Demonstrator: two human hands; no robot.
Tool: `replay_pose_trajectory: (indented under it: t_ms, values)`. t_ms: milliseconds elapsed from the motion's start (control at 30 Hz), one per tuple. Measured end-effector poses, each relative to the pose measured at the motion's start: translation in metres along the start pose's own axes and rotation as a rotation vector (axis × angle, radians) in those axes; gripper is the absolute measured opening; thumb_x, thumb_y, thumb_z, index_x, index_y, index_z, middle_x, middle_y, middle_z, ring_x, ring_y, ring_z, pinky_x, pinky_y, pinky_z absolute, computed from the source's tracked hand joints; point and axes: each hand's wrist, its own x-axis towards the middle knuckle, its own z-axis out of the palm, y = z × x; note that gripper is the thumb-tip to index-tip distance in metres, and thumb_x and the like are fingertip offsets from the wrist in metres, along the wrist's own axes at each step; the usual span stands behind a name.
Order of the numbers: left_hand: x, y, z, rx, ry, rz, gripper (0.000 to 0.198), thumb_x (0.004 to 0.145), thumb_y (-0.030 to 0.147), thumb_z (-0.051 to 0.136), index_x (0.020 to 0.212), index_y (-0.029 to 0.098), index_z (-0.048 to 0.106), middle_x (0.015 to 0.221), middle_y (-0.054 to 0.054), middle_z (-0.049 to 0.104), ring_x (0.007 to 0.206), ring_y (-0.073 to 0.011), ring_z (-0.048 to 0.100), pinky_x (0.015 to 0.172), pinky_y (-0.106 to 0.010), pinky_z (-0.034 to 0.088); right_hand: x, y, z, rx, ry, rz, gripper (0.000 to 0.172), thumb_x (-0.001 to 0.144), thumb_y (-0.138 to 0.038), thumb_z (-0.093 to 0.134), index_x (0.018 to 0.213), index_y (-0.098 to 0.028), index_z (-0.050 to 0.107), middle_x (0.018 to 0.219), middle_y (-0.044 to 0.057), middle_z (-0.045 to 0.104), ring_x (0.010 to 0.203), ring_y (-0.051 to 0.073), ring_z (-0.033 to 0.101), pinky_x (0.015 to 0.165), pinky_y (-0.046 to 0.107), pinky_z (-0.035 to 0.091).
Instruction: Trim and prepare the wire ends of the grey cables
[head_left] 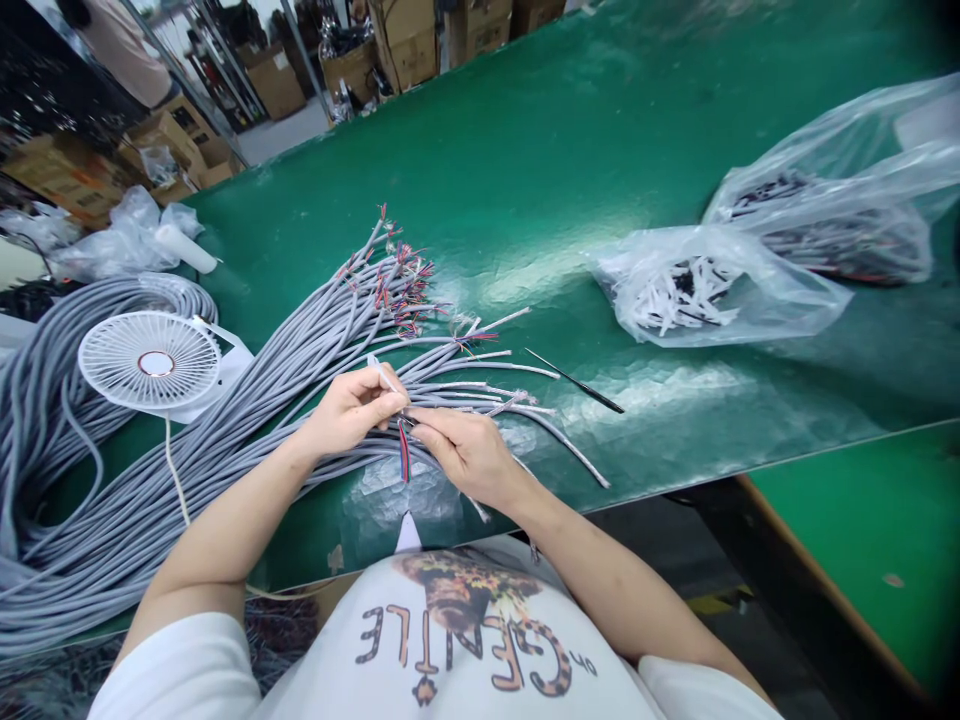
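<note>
My left hand (360,405) is closed in a pinch on a whitish cable end (386,375), which sticks up past its thumb. Against its fingertips, my right hand (469,450) is pinched on something small and dark that I cannot make out. Red, blue and dark wires (405,455) hang down between the two hands. Under and around both hands spread many grey cables (300,340), some with coloured wires (405,285) bared at their ends, others ending in a whitish covering. To the right lies a thin pointed tool with a black handle (600,398).
A white fan (150,362) stands among the cables on the left. Clear plastic bags with white pieces (686,295) and dark pieces (840,235) lie on the green table (540,190) at right. Cardboard boxes (405,45) and a person (124,50) are beyond its far edge.
</note>
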Motion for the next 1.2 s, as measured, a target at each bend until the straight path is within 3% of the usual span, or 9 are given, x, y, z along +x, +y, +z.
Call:
replay_pose_trajectory:
  t_ms: [133, 300, 467, 600, 733, 800, 900, 1033, 1200]
  values:
    - [0.002, 0.002, 0.0, 0.006, 0.024, -0.034, 0.028, 0.082, 0.04, 0.063, 0.074, 0.014, 0.058, 0.064, 0.001, 0.051, 0.045, -0.0052, 0.047, 0.042, -0.018, 0.039, -0.001, -0.001, -0.013, 0.038, 0.008, 0.054, 0.028, 0.092, -0.028, 0.049, 0.11, -0.018, 0.067, 0.108, 0.007, 0.072, 0.097, 0.018, 0.068, 0.087, 0.029, 0.053]
    - [0.007, 0.003, 0.006, 0.167, -0.01, -0.006, 0.029, 0.083, 0.04, 0.062, 0.071, 0.013, 0.059, 0.064, 0.0, 0.055, 0.051, -0.007, 0.045, 0.047, -0.02, 0.038, 0.009, -0.012, -0.028, 0.013, 0.175, 0.133, 0.034, 0.08, -0.038, 0.065, 0.106, -0.017, 0.066, 0.092, 0.005, 0.072, 0.074, 0.016, 0.066, 0.071, 0.026, 0.052]
    - [0.014, 0.009, 0.019, 0.39, -0.042, 0.143, 0.019, 0.084, 0.032, 0.061, 0.079, 0.014, 0.066, 0.074, -0.004, 0.061, 0.064, -0.0114, 0.053, 0.061, -0.023, 0.043, 0.022, -0.022, -0.04, -0.066, 0.17, 0.009, 0.019, 0.088, -0.029, 0.052, 0.087, -0.018, 0.067, 0.076, 0.002, 0.067, 0.068, 0.012, 0.06, 0.068, 0.022, 0.047]
    - [0.013, 0.009, 0.01, 0.428, 0.102, 0.164, 0.029, 0.079, 0.035, 0.066, 0.102, 0.017, 0.064, 0.093, -0.006, 0.064, 0.071, -0.013, 0.058, 0.068, -0.025, 0.047, 0.022, -0.014, -0.099, -0.298, 0.342, 0.119, 0.024, 0.087, -0.035, 0.053, 0.077, -0.018, 0.065, 0.065, -0.001, 0.059, 0.059, 0.011, 0.052, 0.058, 0.022, 0.042]
    - [0.009, 0.0, -0.007, 0.522, 0.216, 0.053, 0.03, 0.079, 0.043, 0.063, 0.092, 0.016, 0.063, 0.087, -0.005, 0.065, 0.075, -0.0161, 0.06, 0.075, -0.029, 0.049, 0.016, 0.011, -0.18, -0.79, 0.379, 0.432, 0.015, 0.079, -0.027, 0.057, 0.075, -0.017, 0.067, 0.065, 0.003, 0.061, 0.062, 0.017, 0.055, 0.061, 0.027, 0.041]
    - [0.007, -0.007, -0.013, 0.564, 0.178, -0.038, 0.036, 0.078, 0.049, 0.061, 0.091, 0.016, 0.063, 0.085, -0.006, 0.066, 0.076, -0.0184, 0.061, 0.075, -0.031, 0.05, 0.012, 0.026, -0.211, -0.989, 0.323, 0.633, 0.017, 0.076, -0.022, 0.056, 0.085, -0.015, 0.069, 0.074, 0.009, 0.067, 0.071, 0.023, 0.06, 0.065, 0.031, 0.043]
    - [0.008, -0.021, -0.017, 0.587, 0.031, -0.125, 0.043, 0.077, 0.055, 0.06, 0.095, 0.017, 0.063, 0.091, -0.007, 0.068, 0.083, -0.0219, 0.062, 0.077, -0.034, 0.05, 0.0, 0.04, -0.238, -1.104, 0.334, 0.707, 0.033, 0.075, -0.019, 0.053, 0.105, -0.014, 0.067, 0.088, 0.015, 0.07, 0.083, 0.028, 0.063, 0.072, 0.035, 0.045]
    - [0.012, -0.034, -0.013, 0.619, -0.128, -0.084, 0.039, 0.077, 0.052, 0.061, 0.095, 0.017, 0.065, 0.091, -0.006, 0.068, 0.084, -0.0202, 0.061, 0.079, -0.033, 0.048, -0.014, 0.035, -0.235, -1.042, 0.567, 0.48, 0.034, 0.079, -0.021, 0.051, 0.11, -0.016, 0.065, 0.099, 0.014, 0.07, 0.092, 0.028, 0.064, 0.079, 0.039, 0.048]
    - [0.019, -0.04, -0.002, 0.64, -0.184, 0.103, 0.026, 0.08, 0.042, 0.061, 0.087, 0.019, 0.069, 0.087, -0.005, 0.067, 0.083, -0.0181, 0.059, 0.08, -0.031, 0.044, -0.021, 0.011, -0.186, -0.705, 0.643, 0.222, 0.021, 0.083, -0.029, 0.055, 0.095, -0.019, 0.069, 0.087, 0.007, 0.071, 0.077, 0.022, 0.065, 0.07, 0.034, 0.052]
